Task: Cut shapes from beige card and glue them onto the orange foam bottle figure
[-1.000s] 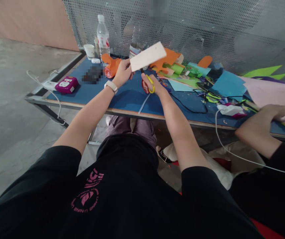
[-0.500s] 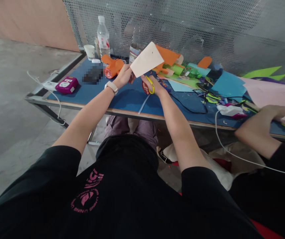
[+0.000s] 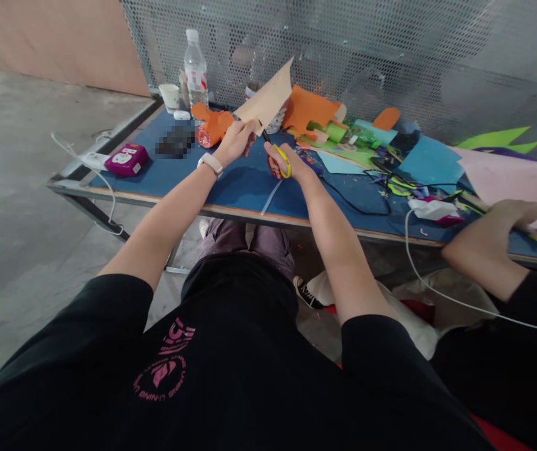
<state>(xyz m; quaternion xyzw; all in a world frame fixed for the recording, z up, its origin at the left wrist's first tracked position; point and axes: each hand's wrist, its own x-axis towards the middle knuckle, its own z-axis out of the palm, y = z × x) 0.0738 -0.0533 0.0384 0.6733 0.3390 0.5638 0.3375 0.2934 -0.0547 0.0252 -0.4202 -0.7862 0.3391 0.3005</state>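
My left hand, with a pale band on its wrist, pinches the lower edge of a cream paper sheet. The sheet is tilted up above the table, its far corner curling. In my right hand are scissors with yellow and red handles. Their dark blades point up and left at the sheet's lower edge, close to my left fingers; whether they bite into the paper I cannot tell. An orange paper shape around a bottle lies just left of my left hand.
On the blue table stand a water bottle, a paper cup and a purple box. Coloured paper scraps and a black cable cover the right side. Another person's hand is at the right, near pink paper.
The cream sheet has tipped and turned to the left, so it shows narrower. The dark scissor blades have come into view at its lower edge. My right hand stays nearly in place.
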